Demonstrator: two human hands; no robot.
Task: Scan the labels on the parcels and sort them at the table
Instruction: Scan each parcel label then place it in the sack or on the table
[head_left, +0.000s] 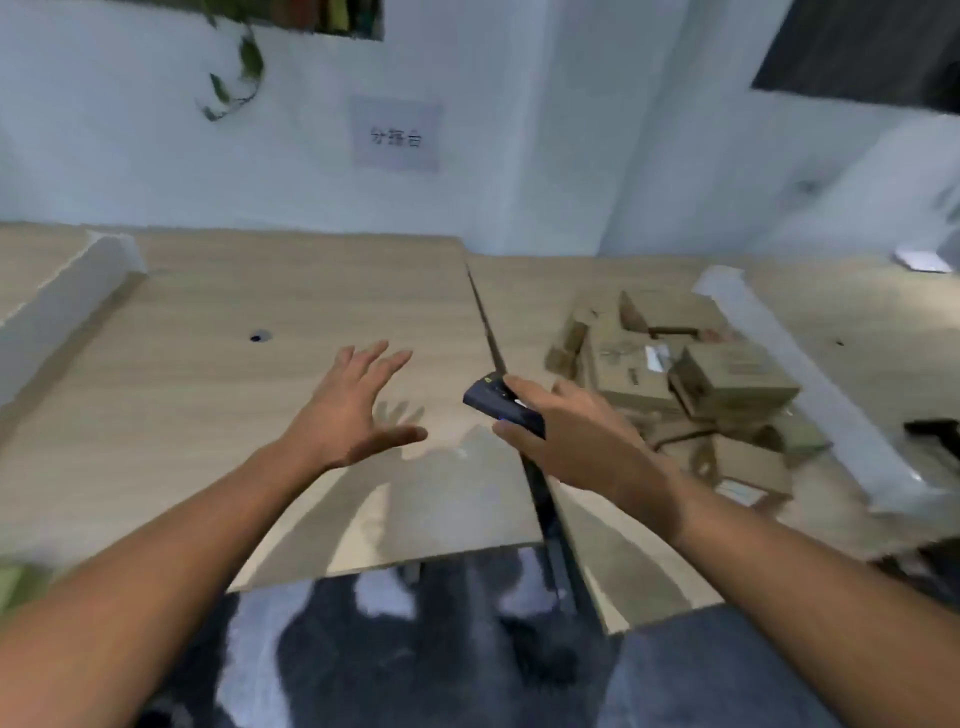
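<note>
Over the table seam, right hand, grip around scanner; left hand splayed open; parcels rightward.

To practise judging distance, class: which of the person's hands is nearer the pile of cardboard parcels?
Right. The right hand, holding the scanner, is beside the parcel pile; the left hand hovers open farther left, beyond the table gap.

The table is showing pale beige woodgrain throughout. The scanner is presenting dark navy-black, carrying a small yellow-green mark and a white spot. The parcels are showing brown cardboard, some bearing white labels. The wall is reading off-white; its paper sign is showing dark characters on pale grey. The hanging leaves are showing green.
</note>
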